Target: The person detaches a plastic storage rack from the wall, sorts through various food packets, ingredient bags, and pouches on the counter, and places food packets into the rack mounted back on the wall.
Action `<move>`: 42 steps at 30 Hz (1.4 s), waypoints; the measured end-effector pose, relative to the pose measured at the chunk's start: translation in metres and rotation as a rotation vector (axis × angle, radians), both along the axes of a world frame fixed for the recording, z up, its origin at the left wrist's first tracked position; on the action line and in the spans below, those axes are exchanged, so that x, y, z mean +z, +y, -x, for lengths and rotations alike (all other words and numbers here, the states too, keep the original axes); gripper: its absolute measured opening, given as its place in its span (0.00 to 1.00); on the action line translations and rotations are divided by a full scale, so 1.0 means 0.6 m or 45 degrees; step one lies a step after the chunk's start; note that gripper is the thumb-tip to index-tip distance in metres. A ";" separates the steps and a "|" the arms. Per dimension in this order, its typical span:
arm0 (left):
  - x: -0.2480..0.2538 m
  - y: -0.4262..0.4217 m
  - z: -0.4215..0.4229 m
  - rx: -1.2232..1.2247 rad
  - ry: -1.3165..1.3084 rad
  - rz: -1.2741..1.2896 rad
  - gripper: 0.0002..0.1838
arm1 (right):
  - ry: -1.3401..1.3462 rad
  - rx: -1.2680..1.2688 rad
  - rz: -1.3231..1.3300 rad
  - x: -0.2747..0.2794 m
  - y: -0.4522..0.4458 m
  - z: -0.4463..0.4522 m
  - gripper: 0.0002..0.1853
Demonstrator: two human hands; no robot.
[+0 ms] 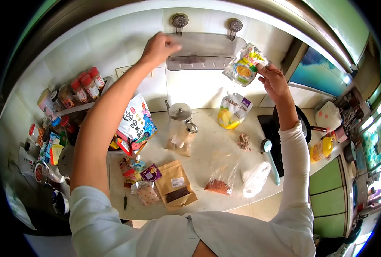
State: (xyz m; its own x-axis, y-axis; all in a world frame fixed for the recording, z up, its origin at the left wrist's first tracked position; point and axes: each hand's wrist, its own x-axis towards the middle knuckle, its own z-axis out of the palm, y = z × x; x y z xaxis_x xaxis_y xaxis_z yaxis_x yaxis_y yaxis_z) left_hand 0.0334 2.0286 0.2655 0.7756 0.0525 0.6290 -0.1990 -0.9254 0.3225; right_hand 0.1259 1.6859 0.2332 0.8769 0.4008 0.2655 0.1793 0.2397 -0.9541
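My right hand is raised at the right and pinches the lower right edge of a foil packet with a yellow and green print. Up at the left, my left hand is in front of the left end of a grey translucent wall rack; its fingers are partly curled and slightly blurred, and nothing shows in them. Below the packet, a white and yellow pouch with a lemon print stands upright on the counter. A glass jug with a metal lid is to its left.
Spice jars fill a shelf at the left. Large snack bags, small packets and a brown paper bag lie on the counter's left. Clear bags and a brush are nearer the right, beside a dark pan.
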 end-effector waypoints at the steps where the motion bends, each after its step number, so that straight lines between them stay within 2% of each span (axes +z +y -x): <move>1: 0.012 0.006 -0.020 -0.041 -0.003 0.209 0.18 | -0.080 0.062 0.039 0.014 0.007 0.018 0.06; 2: 0.023 0.012 -0.037 -0.085 -0.004 0.414 0.15 | -0.157 0.123 0.073 0.027 0.015 0.030 0.08; 3: 0.034 0.020 -0.052 -0.081 -0.002 0.415 0.15 | -0.132 0.146 0.034 0.038 0.023 0.031 0.08; 5: 0.053 0.037 -0.072 -0.205 0.235 0.743 0.14 | -0.167 0.148 -0.069 0.055 0.047 0.016 0.09; 8: 0.056 0.053 -0.091 -0.061 0.321 0.701 0.11 | -0.196 0.110 -0.211 0.076 0.096 -0.009 0.09; 10: 0.046 0.068 -0.105 -0.034 0.346 0.697 0.11 | -0.313 0.101 -0.128 0.084 0.135 -0.028 0.05; 14: 0.027 0.083 -0.116 0.003 0.216 0.745 0.10 | -0.277 0.118 -0.122 0.070 0.221 -0.085 0.09; 18: 0.019 0.084 -0.138 0.040 0.003 0.762 0.10 | -0.216 0.122 0.024 0.068 0.284 -0.084 0.09; 24: 0.015 0.089 -0.162 -0.005 -0.018 0.837 0.12 | -0.164 0.232 0.446 0.050 0.336 -0.091 0.14; 29: 0.010 0.076 -0.154 -0.007 -0.111 0.912 0.16 | -0.139 0.230 0.437 0.041 0.351 -0.076 0.13; 31: 0.001 0.084 -0.151 -0.004 -0.154 0.958 0.18 | -0.196 0.218 0.537 0.044 0.362 -0.087 0.13; 33: -0.010 0.104 -0.149 0.178 -0.297 0.792 0.13 | -0.232 0.186 0.579 0.041 0.369 -0.098 0.14; 34: -0.014 0.105 -0.136 0.195 -0.285 0.800 0.13 | -0.279 0.149 0.617 0.042 0.373 -0.097 0.15; 35: -0.015 0.109 -0.121 0.265 -0.363 0.645 0.14 | -0.238 0.106 0.649 0.040 0.376 -0.095 0.16; 36: -0.014 0.114 -0.106 0.332 -0.436 0.486 0.14 | -0.288 -0.007 0.796 0.039 0.379 -0.094 0.15; 38: -0.020 0.125 -0.068 0.340 -0.337 0.528 0.17 | -0.717 -0.191 1.213 0.046 0.381 -0.079 0.17; 40: -0.037 0.162 -0.040 -0.154 -0.236 1.002 0.16 | -1.317 -0.549 1.529 0.041 0.392 -0.073 0.14; 41: -0.039 0.161 -0.012 -0.116 -0.242 0.982 0.16 | -1.049 -0.569 1.303 0.033 0.398 -0.089 0.25; 42: -0.037 0.161 0.014 -0.077 -0.223 1.009 0.16 | -1.081 -0.547 1.277 0.028 0.405 -0.111 0.28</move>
